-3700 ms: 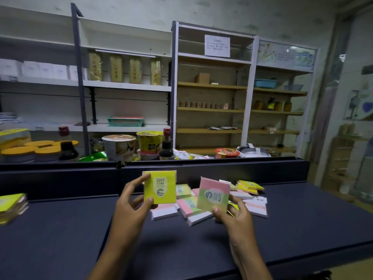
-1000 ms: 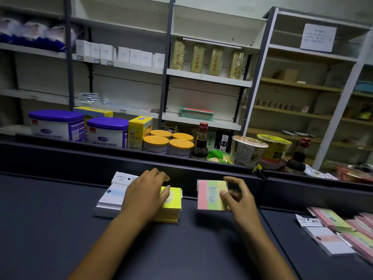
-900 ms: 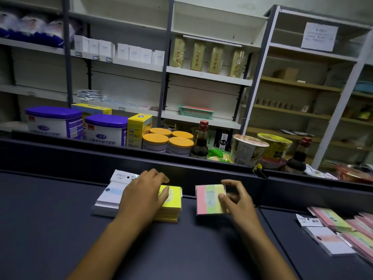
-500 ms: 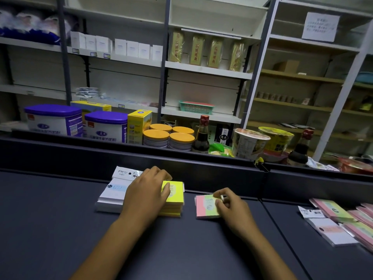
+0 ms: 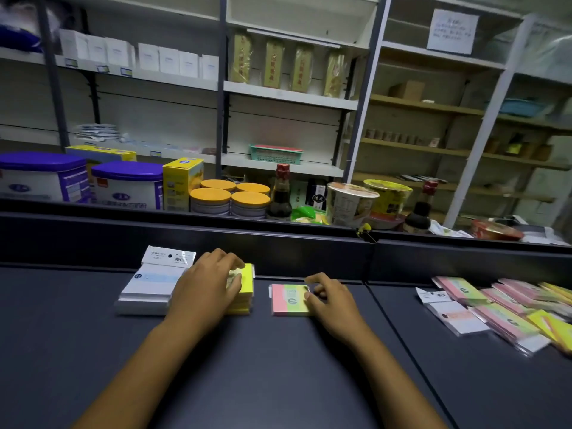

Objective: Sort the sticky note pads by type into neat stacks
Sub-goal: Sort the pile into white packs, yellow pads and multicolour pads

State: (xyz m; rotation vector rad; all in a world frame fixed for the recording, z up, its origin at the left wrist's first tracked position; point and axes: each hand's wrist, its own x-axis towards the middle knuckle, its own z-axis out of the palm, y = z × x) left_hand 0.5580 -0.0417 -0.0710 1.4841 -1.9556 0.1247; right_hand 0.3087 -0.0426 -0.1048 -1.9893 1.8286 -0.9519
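A stack of yellow sticky note pads [image 5: 246,292] sits on the dark counter [image 5: 278,366], and my left hand [image 5: 205,289] lies flat on top of it, covering most of it. Left of that stack is a stack of white pads [image 5: 148,289] in clear wrap. To the right, a single pink-and-green pad [image 5: 288,300] lies flat on the counter; my right hand [image 5: 332,300] rests its fingertips on the pad's right edge. A loose pile of unsorted pads [image 5: 507,314], pink-green, white and yellow, spreads over the counter's right end.
A raised dark ledge [image 5: 278,243] runs behind the pads. Beyond it stand tins with purple lids [image 5: 127,184], yellow-lidded jars [image 5: 229,196], soy sauce bottles [image 5: 280,193] and noodle cups [image 5: 351,202]. Shelving fills the back wall.
The pink-and-green pad has gone from tilted up in my right hand to lying flat on the counter right of the yellow stack. My left hand stays pressed on the yellow stack.
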